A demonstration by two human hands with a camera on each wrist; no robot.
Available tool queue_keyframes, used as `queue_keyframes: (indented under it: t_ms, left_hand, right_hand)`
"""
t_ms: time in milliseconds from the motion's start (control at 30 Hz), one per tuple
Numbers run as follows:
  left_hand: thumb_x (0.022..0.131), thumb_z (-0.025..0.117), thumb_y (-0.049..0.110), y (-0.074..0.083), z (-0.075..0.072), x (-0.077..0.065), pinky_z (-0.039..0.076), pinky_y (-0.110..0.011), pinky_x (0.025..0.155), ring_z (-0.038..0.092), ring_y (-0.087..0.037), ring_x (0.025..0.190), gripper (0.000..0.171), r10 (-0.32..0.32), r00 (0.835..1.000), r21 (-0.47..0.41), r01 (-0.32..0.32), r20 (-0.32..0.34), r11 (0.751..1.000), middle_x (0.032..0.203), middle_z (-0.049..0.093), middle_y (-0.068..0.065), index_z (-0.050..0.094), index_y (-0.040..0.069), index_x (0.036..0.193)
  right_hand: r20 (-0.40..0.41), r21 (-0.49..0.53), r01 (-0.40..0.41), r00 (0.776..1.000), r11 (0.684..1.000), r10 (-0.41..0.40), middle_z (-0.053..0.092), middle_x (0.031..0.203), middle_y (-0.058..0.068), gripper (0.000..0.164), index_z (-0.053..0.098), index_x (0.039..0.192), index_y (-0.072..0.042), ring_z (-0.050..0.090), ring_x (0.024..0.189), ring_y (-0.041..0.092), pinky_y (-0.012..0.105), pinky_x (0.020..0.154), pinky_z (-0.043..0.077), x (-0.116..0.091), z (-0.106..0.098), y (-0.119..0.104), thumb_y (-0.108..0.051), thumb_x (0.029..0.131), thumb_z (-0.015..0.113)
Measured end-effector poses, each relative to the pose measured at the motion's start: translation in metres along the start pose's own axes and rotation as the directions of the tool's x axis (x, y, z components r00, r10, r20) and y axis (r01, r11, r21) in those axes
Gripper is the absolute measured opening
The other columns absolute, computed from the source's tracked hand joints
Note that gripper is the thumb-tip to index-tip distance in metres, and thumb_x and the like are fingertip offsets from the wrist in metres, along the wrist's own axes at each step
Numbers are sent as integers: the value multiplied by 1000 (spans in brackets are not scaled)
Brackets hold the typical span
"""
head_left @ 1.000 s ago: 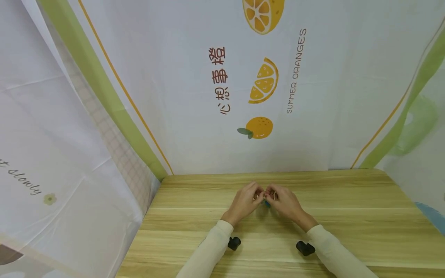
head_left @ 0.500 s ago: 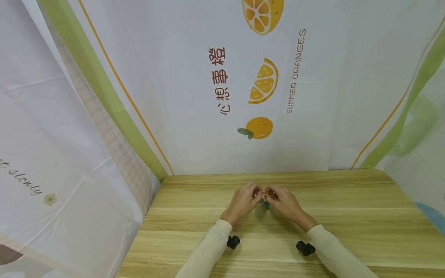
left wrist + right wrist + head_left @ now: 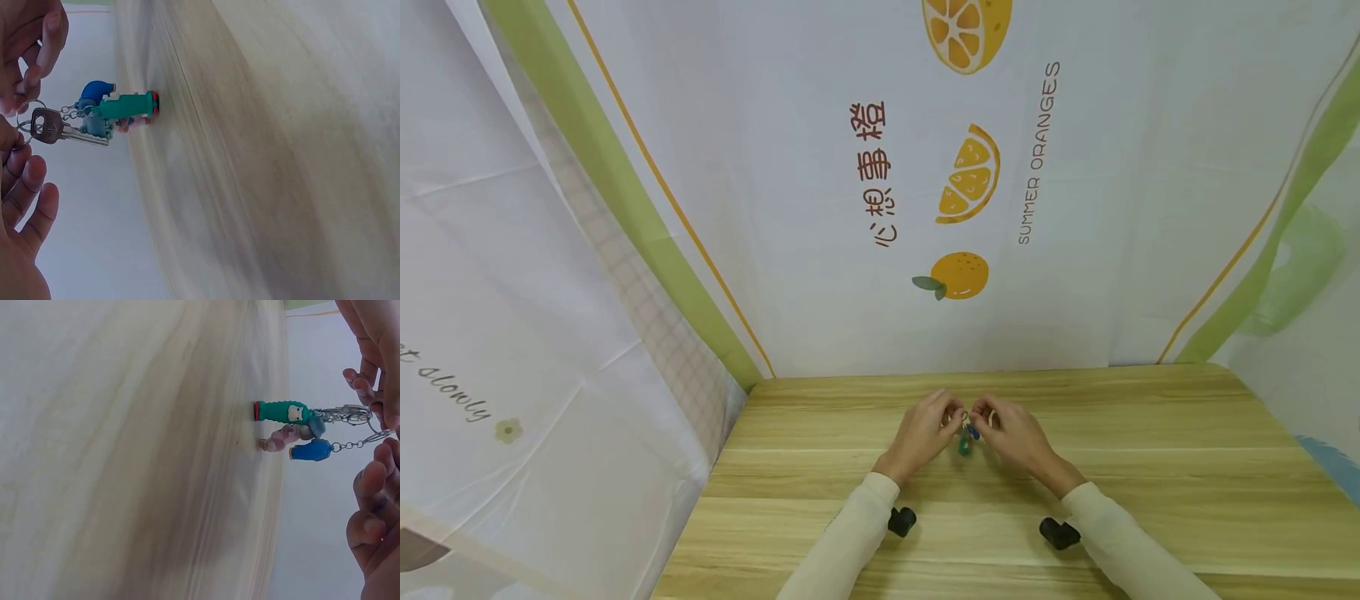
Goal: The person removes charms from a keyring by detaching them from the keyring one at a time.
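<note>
A bunch of keys and charms hangs between my hands. My left hand (image 3: 925,429) and my right hand (image 3: 1009,433) face each other, and their fingertips pinch linked metal rings (image 3: 31,105). On the rings hangs a silver key with a brown head (image 3: 46,125). Short chains bear a green figure charm (image 3: 281,412) with a pale face and red base, a blue charm (image 3: 310,450) and a pink one (image 3: 281,438). A grey-blue charm (image 3: 95,127) sits partly behind the key and green charm. Fingers hide part of the rings.
The wood-grain table (image 3: 820,475) lies beneath the hands. A black device (image 3: 903,522) shows beside the left sleeve and another black device (image 3: 1059,534) beside the right. White cloth (image 3: 805,317) printed with oranges stands behind the table.
The green charm has swung left and now hangs apart from the blue one. The fingertips have drawn slightly apart, with the left hand shifting a little left.
</note>
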State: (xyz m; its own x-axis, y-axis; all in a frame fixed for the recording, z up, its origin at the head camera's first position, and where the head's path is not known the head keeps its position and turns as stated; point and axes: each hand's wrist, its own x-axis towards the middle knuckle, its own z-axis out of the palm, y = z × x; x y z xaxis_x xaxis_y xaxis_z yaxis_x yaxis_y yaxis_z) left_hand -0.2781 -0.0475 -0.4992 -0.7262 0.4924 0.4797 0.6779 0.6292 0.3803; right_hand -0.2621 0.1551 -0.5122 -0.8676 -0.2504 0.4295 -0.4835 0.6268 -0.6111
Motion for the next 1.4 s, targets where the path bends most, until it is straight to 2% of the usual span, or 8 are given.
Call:
queue_keyframes:
  t_ms: [267, 500, 767, 1133, 1400]
  left_hand:
    - [107, 65, 16, 2, 0, 0, 49, -12, 69, 64, -8, 81, 8, 51, 999, -18, -51, 1, 999, 99, 70, 0, 71, 10, 109]
    - [107, 65, 17, 3, 1, 0, 47, -9, 67, 63, -5, 78, 8, 65, 998, 26, -65, 1, 998, 96, 69, 1, 70, 11, 105]
    - [106, 67, 15, 6, 0, 0, 45, -10, 66, 63, -8, 79, 6, 35, 999, 18, -36, 30, 999, 95, 68, 0, 69, 10, 104]
    - [107, 65, 15, 1, -2, 1, 49, -11, 68, 64, -7, 80, 8, 13, 1000, 19, -13, 2, 1000, 96, 69, -1, 71, 10, 108]
    - [107, 65, 13, 0, -3, 0, 47, -12, 67, 61, -6, 77, 8, 0, 1000, -13, -1, -20, 1000, 95, 69, 0, 72, 9, 107]
  right_hand:
    - [-16, -30, 9, 1000, 1000, -10, 64, 77, -9, 9, 69, 93, -16, 46, 61, -1, 22, 56, 41, 2, 3, 0, -15, 99, 75]
    - [-14, -5, 29, 999, 1000, -29, 62, 75, -8, 10, 68, 93, -15, 44, 61, -1, 22, 55, 40, 1, 5, 1, -13, 99, 75]
    - [-19, 1, 58, 998, 998, -58, 59, 74, -10, 10, 68, 93, -16, 42, 61, -1, 21, 56, 39, 0, 4, -1, -13, 98, 76]
    - [-31, 22, 101, 994, 995, -101, 63, 79, -9, 8, 69, 95, -15, 45, 65, -1, 22, 58, 41, 1, 2, 0, -9, 98, 73]
    - [-15, 4, 79, 997, 997, -79, 69, 84, -5, 6, 70, 97, -13, 47, 62, -3, 22, 56, 43, 1, 1, 1, -8, 99, 71]
